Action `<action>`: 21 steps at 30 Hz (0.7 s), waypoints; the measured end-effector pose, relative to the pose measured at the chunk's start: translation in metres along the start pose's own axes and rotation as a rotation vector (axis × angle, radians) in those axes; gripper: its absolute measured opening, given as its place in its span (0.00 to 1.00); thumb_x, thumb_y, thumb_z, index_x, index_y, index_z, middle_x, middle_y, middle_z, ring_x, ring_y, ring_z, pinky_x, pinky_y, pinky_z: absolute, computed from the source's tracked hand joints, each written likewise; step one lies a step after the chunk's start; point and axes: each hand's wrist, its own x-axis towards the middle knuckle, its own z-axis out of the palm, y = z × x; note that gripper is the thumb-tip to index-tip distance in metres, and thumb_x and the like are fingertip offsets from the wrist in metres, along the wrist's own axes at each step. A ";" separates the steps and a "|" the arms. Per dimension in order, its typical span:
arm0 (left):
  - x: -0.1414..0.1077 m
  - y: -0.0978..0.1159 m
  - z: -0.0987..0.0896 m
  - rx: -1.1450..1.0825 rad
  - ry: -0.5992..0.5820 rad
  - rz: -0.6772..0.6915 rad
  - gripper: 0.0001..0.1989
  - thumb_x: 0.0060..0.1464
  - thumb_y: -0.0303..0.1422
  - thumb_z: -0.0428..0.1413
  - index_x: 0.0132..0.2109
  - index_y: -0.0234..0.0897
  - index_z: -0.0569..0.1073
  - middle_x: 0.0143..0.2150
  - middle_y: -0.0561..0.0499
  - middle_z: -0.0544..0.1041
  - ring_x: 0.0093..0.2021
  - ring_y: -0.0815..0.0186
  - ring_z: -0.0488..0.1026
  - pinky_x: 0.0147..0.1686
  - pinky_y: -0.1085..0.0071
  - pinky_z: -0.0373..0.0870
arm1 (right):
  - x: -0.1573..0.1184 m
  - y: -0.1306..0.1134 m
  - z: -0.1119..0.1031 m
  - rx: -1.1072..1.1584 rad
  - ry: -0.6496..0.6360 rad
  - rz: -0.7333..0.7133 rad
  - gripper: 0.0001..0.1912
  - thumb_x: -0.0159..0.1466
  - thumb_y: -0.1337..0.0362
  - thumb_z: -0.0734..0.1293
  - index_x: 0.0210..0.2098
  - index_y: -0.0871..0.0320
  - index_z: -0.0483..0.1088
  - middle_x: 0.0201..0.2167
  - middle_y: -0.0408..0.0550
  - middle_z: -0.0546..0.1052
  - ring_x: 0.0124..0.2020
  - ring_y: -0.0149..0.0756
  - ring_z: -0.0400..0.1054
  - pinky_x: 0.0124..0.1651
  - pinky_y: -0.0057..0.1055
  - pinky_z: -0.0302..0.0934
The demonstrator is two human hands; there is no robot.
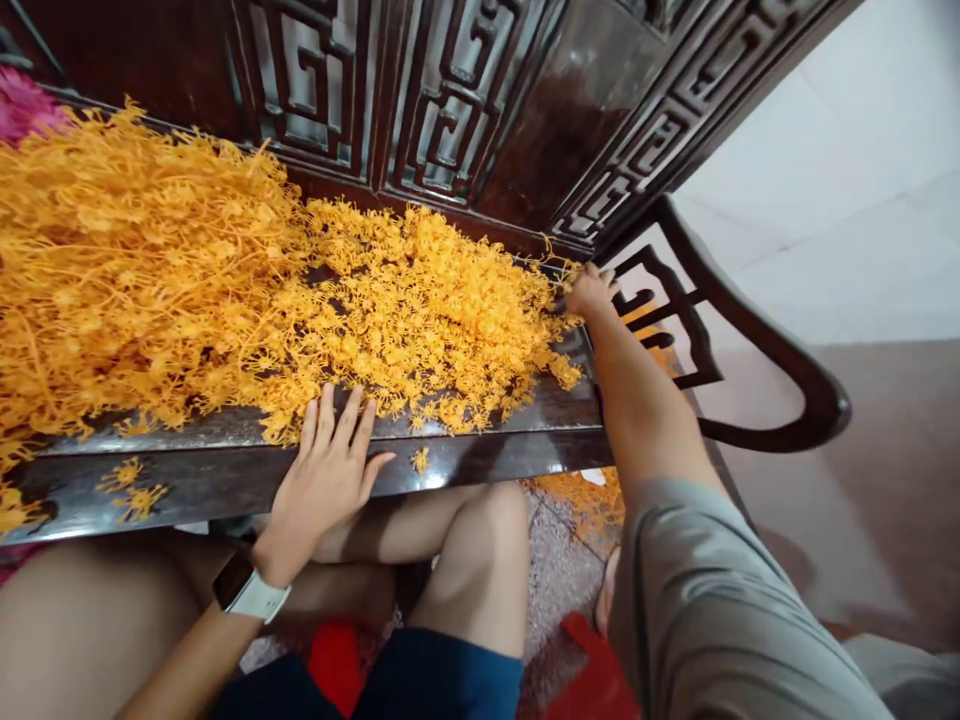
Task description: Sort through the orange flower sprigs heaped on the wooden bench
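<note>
A long pile of yellow-orange plastic flower pieces (pixel 450 300) lies across the dark wooden bench seat (pixel 480 455). My left hand (pixel 330 470), with a watch on its wrist, rests on the seat's front edge, palm down and fingers spread, its fingertips touching the near fringe of the pile. At the right end of the seat, by the armrest, my right hand (pixel 590 290) reaches to the pile's far right edge. Its fingers are partly hidden, and what they hold, if anything, cannot be made out.
A carved wooden backrest (pixel 457 110) rises behind the pile, and a curved armrest (pixel 795 400) stands at the right. Pink material (pixel 26 105) shows at the far left. Orange pieces (pixel 585 505) and red material (pixel 589 670) lie below the bench, near bare legs.
</note>
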 end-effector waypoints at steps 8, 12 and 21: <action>0.001 -0.001 0.003 0.070 0.069 0.037 0.36 0.74 0.44 0.51 0.79 0.24 0.61 0.83 0.31 0.43 0.82 0.31 0.30 0.79 0.31 0.46 | -0.030 0.029 -0.108 -0.101 0.187 -0.105 0.27 0.73 0.64 0.60 0.68 0.69 0.69 0.72 0.71 0.66 0.70 0.68 0.57 0.69 0.66 0.55; 0.000 -0.002 0.004 0.061 0.096 0.050 0.37 0.74 0.45 0.51 0.78 0.21 0.62 0.82 0.26 0.49 0.82 0.30 0.33 0.79 0.32 0.46 | -0.059 0.029 -0.123 -0.071 0.072 -0.095 0.23 0.74 0.62 0.60 0.60 0.67 0.77 0.63 0.70 0.75 0.66 0.64 0.65 0.67 0.56 0.62; 0.003 -0.004 0.002 0.025 0.080 0.033 0.37 0.74 0.48 0.49 0.77 0.23 0.65 0.81 0.28 0.54 0.83 0.32 0.36 0.78 0.32 0.50 | -0.087 0.029 -0.065 -0.116 -0.150 -0.107 0.30 0.67 0.67 0.68 0.68 0.57 0.75 0.72 0.67 0.66 0.70 0.61 0.64 0.69 0.53 0.65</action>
